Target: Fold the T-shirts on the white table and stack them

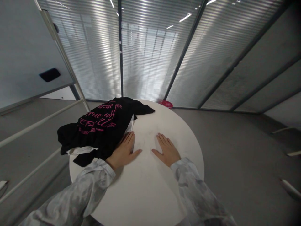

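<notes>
A round white table (164,125) fills the middle of the view. On its left part lies a crumpled black garment with pink lettering (103,125), with some white cloth (81,150) showing under it. My left hand (123,150) lies flat and open on the table, its fingers touching the edge of the black garment. My right hand (166,149) rests flat and open on the bare tabletop, a little apart from the left. Both arms wear pale camouflage sleeves.
A small pink round object (166,104) sits at the far edge of the table. A glass wall with blinds (145,50) stands behind. White rails (39,122) run along the left, and grey floor surrounds the table.
</notes>
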A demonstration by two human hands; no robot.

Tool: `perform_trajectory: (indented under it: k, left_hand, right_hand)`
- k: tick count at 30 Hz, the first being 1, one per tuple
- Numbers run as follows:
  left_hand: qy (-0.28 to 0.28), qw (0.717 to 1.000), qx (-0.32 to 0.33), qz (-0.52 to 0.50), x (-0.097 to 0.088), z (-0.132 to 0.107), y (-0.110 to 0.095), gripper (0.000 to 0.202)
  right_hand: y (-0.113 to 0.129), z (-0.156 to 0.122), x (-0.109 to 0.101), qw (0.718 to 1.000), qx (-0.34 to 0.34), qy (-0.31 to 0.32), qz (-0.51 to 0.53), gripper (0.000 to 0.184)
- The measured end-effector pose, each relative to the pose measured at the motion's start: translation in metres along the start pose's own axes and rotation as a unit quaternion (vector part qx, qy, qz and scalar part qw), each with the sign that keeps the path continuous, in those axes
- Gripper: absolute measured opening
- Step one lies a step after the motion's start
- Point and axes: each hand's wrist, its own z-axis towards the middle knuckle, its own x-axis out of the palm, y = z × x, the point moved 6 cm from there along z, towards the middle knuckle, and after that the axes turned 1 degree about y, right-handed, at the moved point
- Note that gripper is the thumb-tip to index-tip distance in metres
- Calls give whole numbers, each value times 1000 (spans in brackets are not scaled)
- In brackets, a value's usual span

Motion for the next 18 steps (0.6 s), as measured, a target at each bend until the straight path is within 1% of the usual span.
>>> perform_trajectory:
  k: [6, 18]
  left_hand:
    - [4, 1000, 8, 5, 0, -4, -2, 93]
    - [12, 1000, 0, 16, 2, -3, 0, 94]
  right_hand:
    - [8, -11, -3, 1000, -9, 7, -2, 93]
    - [11, -10, -6, 1000, -4, 15, -8, 92]
